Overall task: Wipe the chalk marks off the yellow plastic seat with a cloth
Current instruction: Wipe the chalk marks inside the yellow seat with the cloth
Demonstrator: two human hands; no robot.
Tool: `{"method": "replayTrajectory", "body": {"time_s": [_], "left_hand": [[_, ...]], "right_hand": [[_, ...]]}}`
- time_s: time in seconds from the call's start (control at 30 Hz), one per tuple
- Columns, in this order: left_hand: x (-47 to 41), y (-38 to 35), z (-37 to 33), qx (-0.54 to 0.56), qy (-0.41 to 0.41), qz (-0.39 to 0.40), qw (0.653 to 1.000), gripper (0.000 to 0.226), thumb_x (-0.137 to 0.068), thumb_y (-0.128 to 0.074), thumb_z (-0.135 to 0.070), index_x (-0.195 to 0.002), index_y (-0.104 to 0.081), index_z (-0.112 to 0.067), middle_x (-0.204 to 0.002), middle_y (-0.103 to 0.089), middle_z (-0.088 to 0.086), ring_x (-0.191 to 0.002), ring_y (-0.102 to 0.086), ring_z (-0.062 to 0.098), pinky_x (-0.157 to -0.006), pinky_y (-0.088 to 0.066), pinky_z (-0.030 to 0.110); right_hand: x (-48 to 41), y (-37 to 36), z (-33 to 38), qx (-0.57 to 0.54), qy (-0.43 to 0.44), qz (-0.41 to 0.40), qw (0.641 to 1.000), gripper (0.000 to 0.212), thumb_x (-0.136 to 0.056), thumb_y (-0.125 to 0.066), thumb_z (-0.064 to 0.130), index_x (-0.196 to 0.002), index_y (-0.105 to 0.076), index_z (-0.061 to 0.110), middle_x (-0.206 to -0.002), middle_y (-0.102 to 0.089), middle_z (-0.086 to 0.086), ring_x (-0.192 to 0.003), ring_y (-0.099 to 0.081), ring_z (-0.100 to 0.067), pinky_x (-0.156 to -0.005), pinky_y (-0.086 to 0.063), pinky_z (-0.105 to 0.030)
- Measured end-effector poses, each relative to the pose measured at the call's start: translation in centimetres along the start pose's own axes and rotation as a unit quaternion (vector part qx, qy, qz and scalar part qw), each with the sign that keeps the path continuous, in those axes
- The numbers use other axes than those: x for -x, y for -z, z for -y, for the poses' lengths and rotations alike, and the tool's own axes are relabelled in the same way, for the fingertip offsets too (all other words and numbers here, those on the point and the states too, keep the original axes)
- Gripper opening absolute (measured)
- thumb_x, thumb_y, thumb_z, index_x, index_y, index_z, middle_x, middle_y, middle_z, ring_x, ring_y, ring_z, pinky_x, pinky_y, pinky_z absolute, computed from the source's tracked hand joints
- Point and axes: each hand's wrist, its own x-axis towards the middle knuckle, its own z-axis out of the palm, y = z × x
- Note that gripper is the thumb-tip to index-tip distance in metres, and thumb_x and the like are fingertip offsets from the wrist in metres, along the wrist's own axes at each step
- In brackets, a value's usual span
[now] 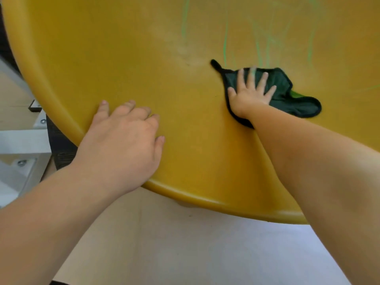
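right hand [249,93] pressed flat, fingers spread, on dark cloth [287,95] on yellow seat [123,58], just below green chalk marks [265,44]. left hand [123,140] flat near seat edge, grasping nothing.

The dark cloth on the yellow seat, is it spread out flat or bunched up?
Mostly spread flat. The cloth lies open under the right hand's splayed fingers, with only its edges rumpled.

Seat [123,58]: mustard yellow, plain, glossy rim. Chalk marks [258,46]: thin pale green streaks, mostly vertical, upper right; whitish smudge patch near centre top. Cloth [287,99]: dark green, black stitched edging, bright green fleck at right fold. Floor [185,254]: pale beige to white. Frame [22,138] at left: white, silver screws.
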Motion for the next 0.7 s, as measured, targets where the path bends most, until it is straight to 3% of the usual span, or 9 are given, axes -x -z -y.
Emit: {"method": "replayTrajectory", "body": {"time_s": [0.17,0.23,0.3,0.37,0.47,0.6,0.63,0.7], "left_hand": [[-0.1,0.0,0.1,0.015,-0.012,-0.008,1.000,0.052,-0.089,-0.038,-0.044,-0.122,-0.065,-0.014,-0.127,-0.064,0.007,-0.128,-0.051,0.034,-0.103,-0.035,0.065],[-0.1,0.2,0.2,0.044,-0.010,-0.029,0.999,0.051,-0.090,-0.039,-0.043,-0.125,-0.064,-0.015,-0.129,-0.064,0.008,-0.128,-0.051,0.034,-0.103,-0.036,0.065],[-0.1,0.4,0.3,0.070,-0.005,-0.041,0.997,0.052,-0.090,-0.039,-0.043,-0.127,-0.063,-0.015,-0.131,-0.062,0.008,-0.129,-0.050,0.034,-0.104,-0.035,0.064],[-0.1,0.6,0.2,0.080,-0.006,-0.034,0.996,0.056,-0.090,-0.036,-0.046,-0.130,-0.061,-0.015,-0.134,-0.061,0.008,-0.131,-0.049,0.033,-0.105,-0.034,0.063],[0.0,0.6,-0.2,0.069,-0.017,-0.009,0.997,0.060,-0.090,-0.034,-0.049,-0.131,-0.061,-0.015,-0.134,-0.060,0.008,-0.129,-0.050,0.032,-0.104,-0.037,0.061],[0.4,0.3,-0.9,0.040,-0.038,0.016,0.998,0.057,-0.088,-0.037,-0.048,-0.125,-0.064,-0.015,-0.127,-0.065,0.008,-0.125,-0.054,0.034,-0.100,-0.041,0.061],[0.5,0.2,-1.0,0.034,-0.041,0.022,0.998,0.056,-0.088,-0.037,-0.048,-0.125,-0.064,-0.015,-0.126,-0.065,0.008,-0.125,-0.054,0.034,-0.100,-0.041,0.061],[0.7,0.2,-1.2,0.029,-0.046,0.032,0.998,0.057,-0.089,-0.036,-0.048,-0.127,-0.063,-0.016,-0.130,-0.063,0.007,-0.128,-0.052,0.033,-0.101,-0.040,0.060]], "right_hand": [[4.4,-1.2,5.7,-0.002,0.208,0.052,0.977,0.061,-0.109,-0.013,0.053,-0.163,0.011,0.036,-0.171,0.021,0.009,-0.157,0.020,-0.031,-0.124,0.007,-0.064],[9.1,-1.8,5.1,0.019,0.300,0.080,0.950,0.063,-0.107,-0.013,0.056,-0.162,0.009,0.036,-0.171,0.017,0.010,-0.158,0.018,-0.027,-0.126,0.006,-0.059],[14.9,-1.5,2.9,0.022,0.391,0.143,0.909,0.062,-0.103,-0.007,0.058,-0.158,0.014,0.041,-0.168,0.022,0.016,-0.156,0.024,-0.019,-0.125,0.015,-0.047],[20.2,-0.3,-0.5,0.016,0.431,0.214,0.876,0.056,-0.105,-0.006,0.059,-0.152,0.022,0.048,-0.163,0.030,0.025,-0.151,0.033,-0.008,-0.123,0.022,-0.036],[22.6,1.1,-6.2,0.086,0.368,0.245,0.893,0.062,-0.097,0.005,0.072,-0.147,0.035,0.052,-0.156,0.041,0.030,-0.146,0.040,-0.002,-0.122,0.023,-0.035],[16.7,2.3,-13.1,0.157,0.126,0.163,0.966,0.105,-0.053,0.031,0.094,-0.148,0.033,0.050,-0.166,0.031,0.013,-0.156,0.024,-0.020,-0.127,0.009,-0.047],[14.7,2.5,-14.5,0.161,0.081,0.136,0.974,0.113,-0.052,0.030,0.097,-0.153,0.028,0.046,-0.168,0.027,0.009,-0.157,0.020,-0.023,-0.127,0.006,-0.051],[11.9,2.7,-15.2,0.160,0.027,0.116,0.980,0.108,-0.066,0.020,0.096,-0.159,0.020,0.042,-0.170,0.024,0.007,-0.158,0.018,-0.028,-0.127,0.003,-0.058]]}}
